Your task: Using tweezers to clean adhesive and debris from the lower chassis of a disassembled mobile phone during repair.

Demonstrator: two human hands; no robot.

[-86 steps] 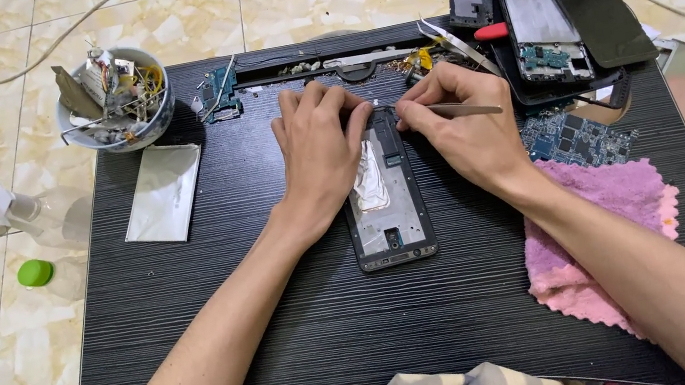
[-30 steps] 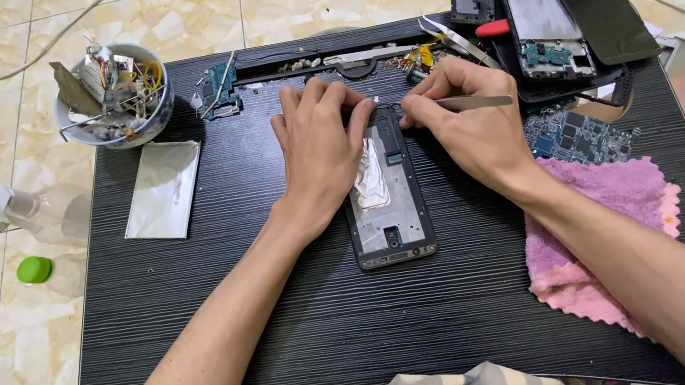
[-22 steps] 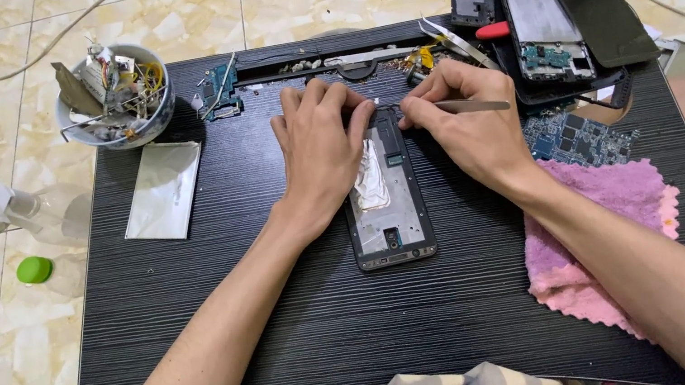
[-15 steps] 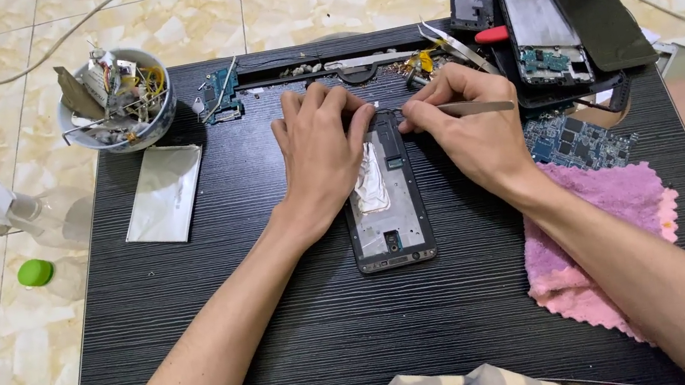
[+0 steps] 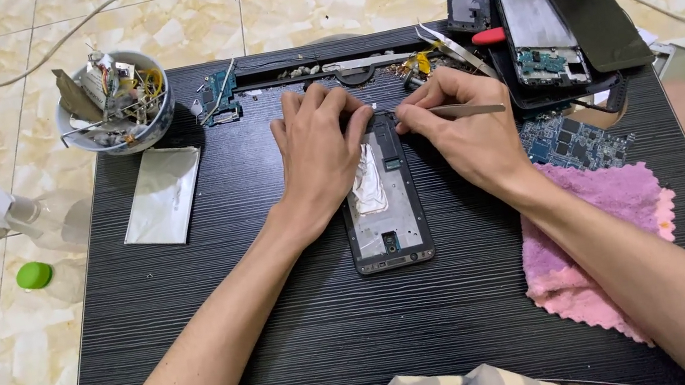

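Centrally on the desk [image 5: 200,334], my left hand [image 5: 323,154] pressed flat on the opened phone [image 5: 384,204] to steady it, while my right hand [image 5: 461,132] pinched tweezers [image 5: 462,110] at its top end.

Matt, ridged black table [image 5: 200,334], fluffy pink cloth [image 5: 610,260], crinkled shiny foil inside the opened phone [image 5: 385,204].

Both forearms are bare to the elbows, no sleeves; left hand [image 5: 321,161] and right hand [image 5: 463,132] wear no rings or gloves.
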